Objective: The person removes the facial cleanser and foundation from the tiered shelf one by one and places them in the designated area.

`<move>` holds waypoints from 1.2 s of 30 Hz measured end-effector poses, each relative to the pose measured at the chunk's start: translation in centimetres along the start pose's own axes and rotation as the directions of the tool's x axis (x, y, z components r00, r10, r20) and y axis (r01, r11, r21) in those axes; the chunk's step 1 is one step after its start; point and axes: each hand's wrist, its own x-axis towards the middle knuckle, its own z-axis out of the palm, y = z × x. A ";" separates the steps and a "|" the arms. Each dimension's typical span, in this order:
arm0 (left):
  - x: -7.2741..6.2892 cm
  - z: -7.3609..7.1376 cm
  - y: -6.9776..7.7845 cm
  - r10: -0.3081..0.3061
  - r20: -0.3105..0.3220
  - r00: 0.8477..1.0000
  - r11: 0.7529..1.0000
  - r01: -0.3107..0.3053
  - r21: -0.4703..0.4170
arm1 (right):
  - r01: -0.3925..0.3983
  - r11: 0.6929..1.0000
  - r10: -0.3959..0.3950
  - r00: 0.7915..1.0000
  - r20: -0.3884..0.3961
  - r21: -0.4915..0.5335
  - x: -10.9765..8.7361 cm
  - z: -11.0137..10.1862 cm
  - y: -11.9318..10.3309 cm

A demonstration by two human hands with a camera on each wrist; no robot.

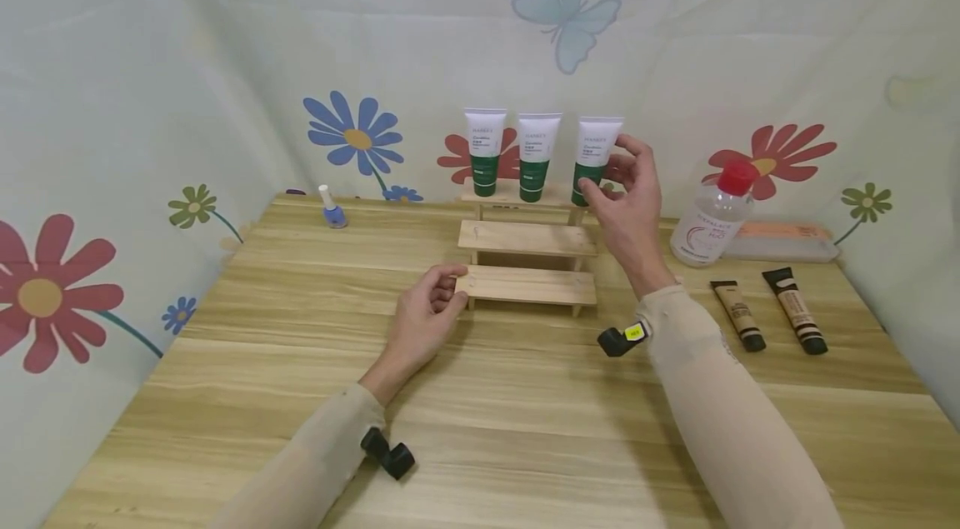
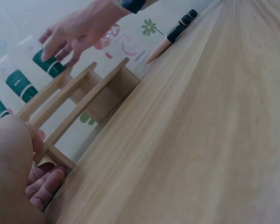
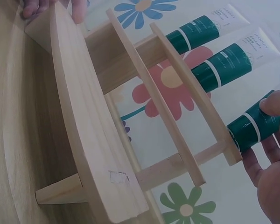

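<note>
A small wooden three-step stand (image 1: pixel 525 285) is on the table, and my left hand (image 1: pixel 423 316) grips the left end of its lowest step. On the top step two white-and-green cosmetic tubes, a left one (image 1: pixel 485 154) and a middle one (image 1: pixel 537 154), stand upright on their caps. At the right end of that step my right hand (image 1: pixel 633 208) holds a third tube (image 1: pixel 597 154) between thumb and fingers. Its green cap end is at the step's edge in the right wrist view. The lower two steps bear nothing.
A clear bottle with a red cap (image 1: pixel 716 217) stands right of the stand, before a flat orange-and-clear case (image 1: pixel 783 242). Two beige tubes with dark caps, one smaller (image 1: pixel 738 315) and one larger (image 1: pixel 795 311), lie nearer. A blue nail polish bottle (image 1: pixel 333 212) stands at the back left.
</note>
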 end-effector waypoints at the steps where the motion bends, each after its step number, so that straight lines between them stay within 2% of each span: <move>1: 0.0 0.0 0.0 -0.002 0.001 1.000 1.000 0.002 0.002 | 0.002 1.000 -0.002 1.000 -0.005 0.004 -0.1 -0.1 -0.1; 19: 0.1 0.0 -0.1 -0.005 -0.007 1.000 1.000 0.005 0.002 | 0.039 0.999 -0.038 0.999 -0.036 0.015 -3.0 -3.1 -1.7; 27: 0.1 0.1 -0.2 -0.013 -0.009 1.000 1.000 0.013 0.010 | 0.020 0.999 -0.019 0.999 -0.037 0.028 -4.5 -4.0 -1.9; 36: 0.1 0.0 -0.2 -0.016 -0.012 1.000 1.000 0.017 0.011 | 0.013 1.000 -0.013 0.999 -0.045 -0.006 -5.6 -5.7 -1.9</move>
